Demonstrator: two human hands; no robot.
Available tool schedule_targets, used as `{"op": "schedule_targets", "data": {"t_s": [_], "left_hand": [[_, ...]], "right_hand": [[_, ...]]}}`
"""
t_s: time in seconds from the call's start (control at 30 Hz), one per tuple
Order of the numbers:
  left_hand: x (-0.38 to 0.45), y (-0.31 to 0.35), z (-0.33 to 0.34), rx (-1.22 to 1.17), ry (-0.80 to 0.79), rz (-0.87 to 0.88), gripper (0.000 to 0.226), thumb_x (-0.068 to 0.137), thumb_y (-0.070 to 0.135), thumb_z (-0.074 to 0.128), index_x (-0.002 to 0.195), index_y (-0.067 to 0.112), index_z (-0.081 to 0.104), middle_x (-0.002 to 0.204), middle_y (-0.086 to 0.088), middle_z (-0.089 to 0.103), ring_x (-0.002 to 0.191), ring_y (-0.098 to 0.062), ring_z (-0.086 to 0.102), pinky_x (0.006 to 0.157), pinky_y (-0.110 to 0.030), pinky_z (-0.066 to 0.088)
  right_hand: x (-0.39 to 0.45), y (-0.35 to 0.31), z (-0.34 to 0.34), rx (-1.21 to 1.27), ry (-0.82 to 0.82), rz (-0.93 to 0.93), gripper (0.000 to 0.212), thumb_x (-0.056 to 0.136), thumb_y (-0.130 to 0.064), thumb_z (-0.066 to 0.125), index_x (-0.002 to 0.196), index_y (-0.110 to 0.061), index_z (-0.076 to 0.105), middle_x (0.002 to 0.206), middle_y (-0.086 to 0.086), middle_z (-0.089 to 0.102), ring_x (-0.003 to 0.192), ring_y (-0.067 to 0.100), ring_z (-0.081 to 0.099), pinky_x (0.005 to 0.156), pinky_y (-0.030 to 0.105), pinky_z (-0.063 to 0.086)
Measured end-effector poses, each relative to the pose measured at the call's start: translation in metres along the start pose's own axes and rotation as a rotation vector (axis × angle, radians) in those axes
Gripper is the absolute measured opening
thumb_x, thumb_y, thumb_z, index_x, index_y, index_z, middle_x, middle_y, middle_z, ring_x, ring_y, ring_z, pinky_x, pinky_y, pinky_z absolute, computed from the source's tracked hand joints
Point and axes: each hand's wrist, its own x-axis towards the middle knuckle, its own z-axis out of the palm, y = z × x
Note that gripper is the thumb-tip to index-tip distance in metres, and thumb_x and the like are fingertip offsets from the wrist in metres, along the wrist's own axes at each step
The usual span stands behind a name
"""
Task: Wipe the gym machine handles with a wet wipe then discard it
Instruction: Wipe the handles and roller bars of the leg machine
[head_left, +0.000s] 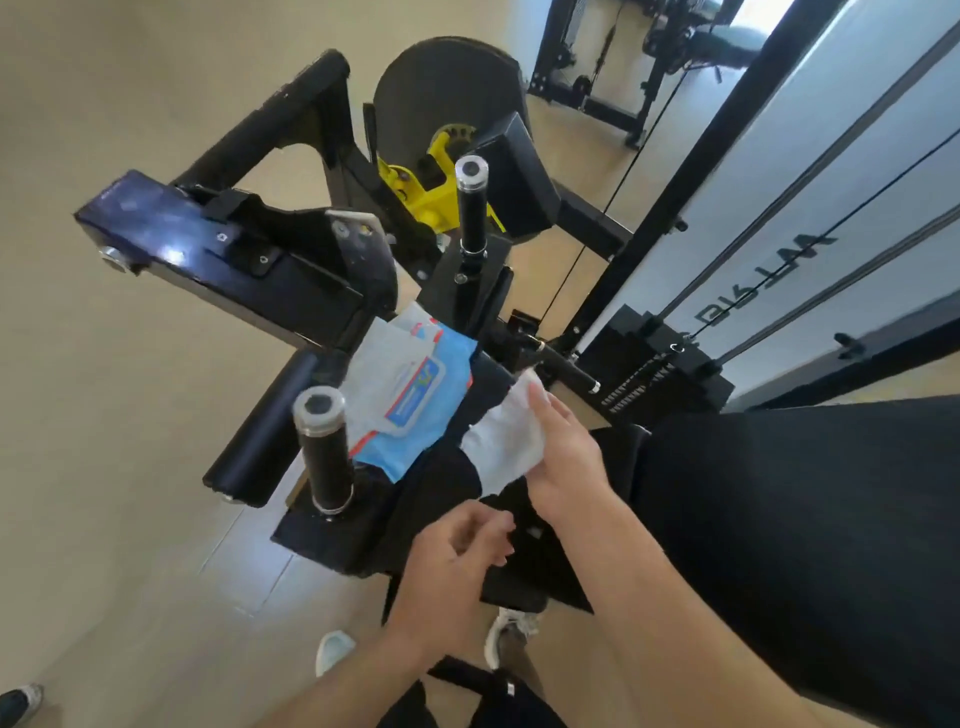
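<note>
My right hand (563, 457) grips a white wet wipe (506, 441) that hangs unfolded over the machine's black pad. Below it, my left hand (457, 551) hovers with loosely curled fingers and holds nothing. A blue and white wet wipe pack (402, 395) lies on the machine between two upright black handles with clear end caps. The near handle (324, 452) stands left of the pack. The far handle (471, 208) rises behind it. A thinner black handle (566, 369) points to the right past the wipe.
The machine's black arm (208, 244) reaches left, with a yellow adjuster (426, 192) and a round black weight plate (447, 88) behind. A weight stack (665, 364) with cables stands to the right. A black pad (800, 519) fills the right foreground. Shoes (332, 649) show on the beige floor.
</note>
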Motion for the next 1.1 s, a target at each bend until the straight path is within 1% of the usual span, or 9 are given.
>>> {"op": "schedule_targets", "data": {"t_s": [0.13, 0.27, 0.43, 0.6, 0.73, 0.8, 0.87, 0.97, 1.1], "left_hand": [[0.075, 0.001, 0.057, 0.124, -0.006, -0.047, 0.010, 0.096, 0.037, 0.063, 0.089, 0.036, 0.070, 0.087, 0.013, 0.073, 0.088, -0.004, 0.068, 0.081, -0.022, 0.054], [0.157, -0.006, 0.111, 0.251, 0.028, -0.117, 0.023, 0.095, 0.039, 0.064, 0.117, 0.033, 0.065, 0.118, 0.016, 0.066, 0.109, -0.001, 0.062, 0.078, -0.010, 0.052], [0.247, -0.015, 0.147, 0.517, -0.068, -0.156, 0.054, 0.096, 0.040, 0.061, 0.146, 0.034, 0.042, 0.146, 0.014, 0.046, 0.126, -0.003, 0.047, 0.097, -0.024, 0.044], [0.321, -0.046, 0.155, 0.849, -0.178, -0.179, 0.076, 0.097, 0.034, 0.061, 0.159, 0.028, 0.018, 0.167, 0.003, 0.018, 0.154, -0.018, 0.019, 0.124, -0.042, 0.027], [0.369, -0.071, 0.156, 1.044, -0.202, -0.156, 0.085, 0.095, 0.029, 0.062, 0.161, 0.025, 0.008, 0.170, -0.001, 0.004, 0.157, -0.022, 0.002, 0.127, -0.045, 0.014], [0.393, -0.079, 0.155, 1.127, -0.181, -0.120, 0.092, 0.094, 0.027, 0.061, 0.161, 0.025, -0.001, 0.170, 0.000, -0.007, 0.157, -0.022, -0.008, 0.128, -0.047, 0.008], [0.415, -0.086, 0.152, 1.189, -0.138, -0.072, 0.097, 0.093, 0.025, 0.060, 0.160, 0.025, -0.011, 0.170, -0.001, -0.016, 0.156, -0.022, -0.016, 0.128, -0.048, 0.004], [0.443, -0.096, 0.142, 1.327, -0.060, 0.020, 0.100, 0.093, 0.024, 0.056, 0.157, 0.024, -0.021, 0.168, -0.004, -0.024, 0.154, -0.023, -0.023, 0.127, -0.049, -0.001], [0.478, -0.110, 0.127, 1.511, -0.068, 0.147, 0.103, 0.094, 0.027, 0.054, 0.153, 0.023, -0.030, 0.165, -0.006, -0.032, 0.153, -0.026, -0.027, 0.126, -0.051, -0.004]], "right_hand": [[0.096, -0.025, -0.052, -0.142, 0.085, 0.117, 0.028, 0.084, -0.022, 0.079, 0.108, -0.014, 0.069, 0.118, 0.014, 0.069, 0.103, 0.031, 0.068, 0.097, 0.047, 0.053], [0.196, -0.057, -0.074, -0.325, 0.107, 0.179, 0.021, 0.091, -0.002, 0.069, 0.108, -0.015, 0.070, 0.108, 0.012, 0.071, 0.090, 0.026, 0.069, 0.078, 0.037, 0.057], [0.305, -0.097, -0.083, -0.568, 0.071, 0.073, 0.022, 0.097, -0.001, 0.056, 0.100, -0.019, 0.068, 0.111, 0.011, 0.071, 0.094, 0.020, 0.067, 0.078, 0.031, 0.057], [0.392, -0.127, -0.082, -0.603, 0.312, -0.220, 0.014, 0.093, -0.017, 0.069, 0.102, -0.027, 0.071, 0.101, -0.007, 0.063, 0.088, 0.012, 0.061, 0.062, 0.018, 0.045], [0.438, -0.100, -0.083, -0.954, 0.053, -0.285, 0.010, 0.091, -0.029, 0.072, 0.099, -0.033, 0.068, 0.117, -0.007, 0.067, 0.100, 0.011, 0.063, 0.077, 0.026, 0.051], [0.448, -0.075, -0.088, -1.126, -0.177, -0.214, 0.029, 0.090, -0.048, 0.067, 0.114, -0.031, 0.068, 0.129, -0.006, 0.065, 0.114, 0.015, 0.061, 0.093, 0.035, 0.050], [0.452, -0.057, -0.094, -1.187, -0.241, -0.215, 0.052, 0.093, -0.062, 0.052, 0.132, -0.030, 0.060, 0.133, -0.003, 0.063, 0.120, 0.018, 0.058, 0.091, 0.034, 0.045], [0.473, -0.052, -0.104, -1.264, -0.247, -0.418, 0.031, 0.098, -0.046, 0.057, 0.124, -0.030, 0.053, 0.124, -0.005, 0.063, 0.116, 0.017, 0.059, 0.089, 0.035, 0.048], [0.511, -0.058, -0.093, -1.722, -0.452, -0.545, 0.045, 0.097, -0.047, 0.057, 0.132, -0.019, 0.052, 0.126, 0.001, 0.062, 0.120, 0.021, 0.057, 0.104, 0.042, 0.045]]}}
